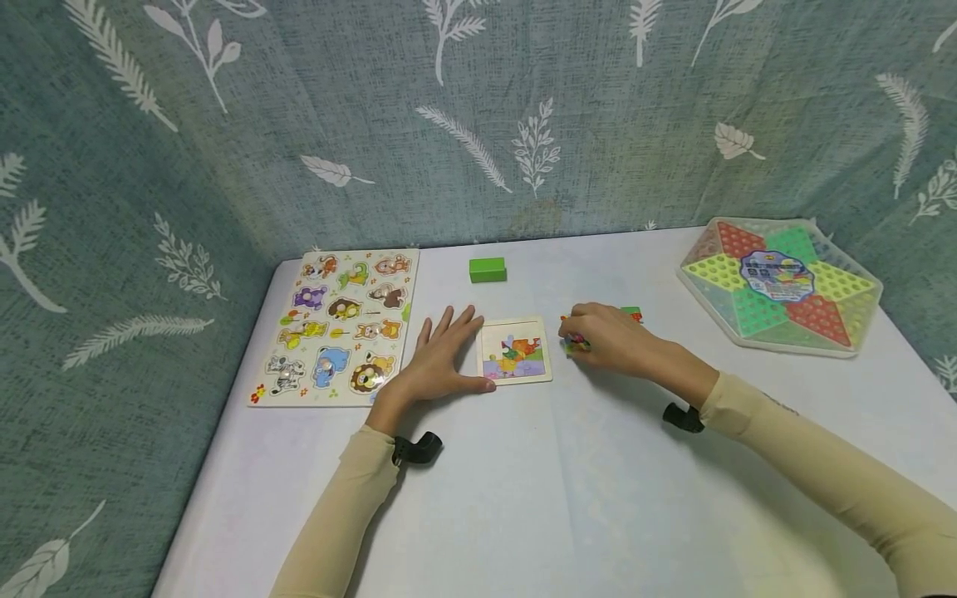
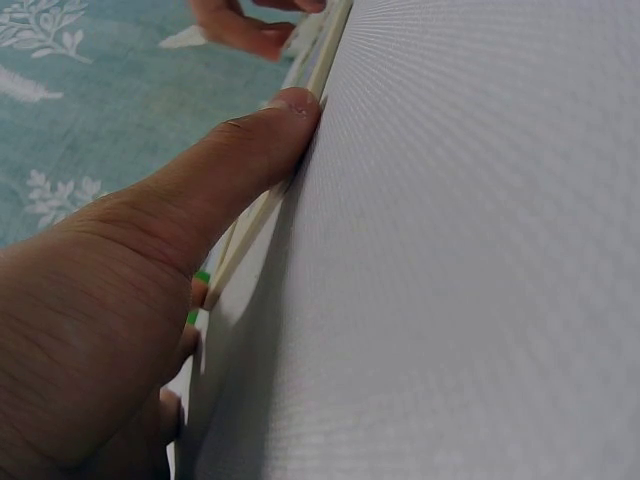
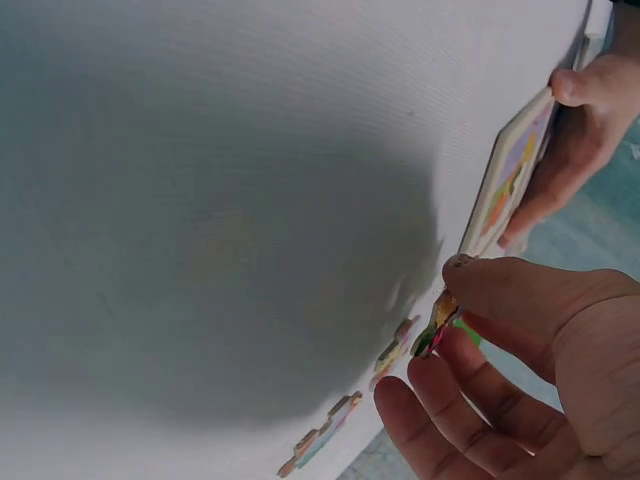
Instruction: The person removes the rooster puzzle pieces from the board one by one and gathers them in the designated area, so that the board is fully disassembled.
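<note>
A small wooden jigsaw tray lies at the middle of the table, partly filled with a colourful picture along its lower and right parts. My left hand is spread at its left side, thumb on the near edge and fingertips by the far left corner. To the tray's right, my right hand pinches a jigsaw piece between thumb and fingers, its other fingers loosely bent. Beneath that hand, more jigsaw pieces lie on the table; in the head view one piece peeks out behind the hand.
An animal puzzle board lies to the left, close by my left wrist. Behind the tray sits a green block. A hexagonal game box with coloured triangles is at the back right. Patterned cloth hangs behind the table.
</note>
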A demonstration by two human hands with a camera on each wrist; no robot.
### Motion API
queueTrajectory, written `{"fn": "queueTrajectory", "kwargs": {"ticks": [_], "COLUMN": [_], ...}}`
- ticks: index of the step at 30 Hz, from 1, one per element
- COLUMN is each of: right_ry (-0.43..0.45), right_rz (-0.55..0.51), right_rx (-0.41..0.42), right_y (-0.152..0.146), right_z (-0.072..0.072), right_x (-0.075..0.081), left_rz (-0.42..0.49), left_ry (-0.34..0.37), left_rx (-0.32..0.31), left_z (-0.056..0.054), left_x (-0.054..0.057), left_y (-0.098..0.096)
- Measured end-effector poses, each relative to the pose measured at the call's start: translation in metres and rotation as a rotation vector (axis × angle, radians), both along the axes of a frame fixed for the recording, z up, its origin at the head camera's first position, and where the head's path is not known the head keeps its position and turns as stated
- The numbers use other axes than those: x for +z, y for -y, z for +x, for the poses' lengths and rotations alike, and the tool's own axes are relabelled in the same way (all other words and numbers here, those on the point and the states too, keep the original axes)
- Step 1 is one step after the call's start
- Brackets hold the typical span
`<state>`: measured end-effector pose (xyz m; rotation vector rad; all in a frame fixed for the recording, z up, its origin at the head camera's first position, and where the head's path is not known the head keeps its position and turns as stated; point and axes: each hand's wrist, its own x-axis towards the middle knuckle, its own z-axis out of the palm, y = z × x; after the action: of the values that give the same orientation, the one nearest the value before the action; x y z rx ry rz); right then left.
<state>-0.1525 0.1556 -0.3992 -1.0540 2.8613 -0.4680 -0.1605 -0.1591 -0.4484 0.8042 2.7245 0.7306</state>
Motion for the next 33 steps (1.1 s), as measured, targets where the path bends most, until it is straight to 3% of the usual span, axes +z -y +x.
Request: {"fn": "queueTrajectory", "kwargs": {"ticks": [17, 33], "right_ry": [-0.01, -0.002], "right_rz": [-0.012, -0.012], "right_rx": [0.01, 0.017], "right_y": [-0.0029, -0.0016], "right_z": [-0.0009, -0.0003], "right_x": [-0.0092, -0.0002], "left_rz": [0.004, 0.013], "left_ry": [0.004, 0.008], "left_rx": [0.0, -0.001], "left_z": [0.0, 0.0002], "left_x": [0.0002, -0.0001], "left_y": [-0.0001, -0.0003]}}
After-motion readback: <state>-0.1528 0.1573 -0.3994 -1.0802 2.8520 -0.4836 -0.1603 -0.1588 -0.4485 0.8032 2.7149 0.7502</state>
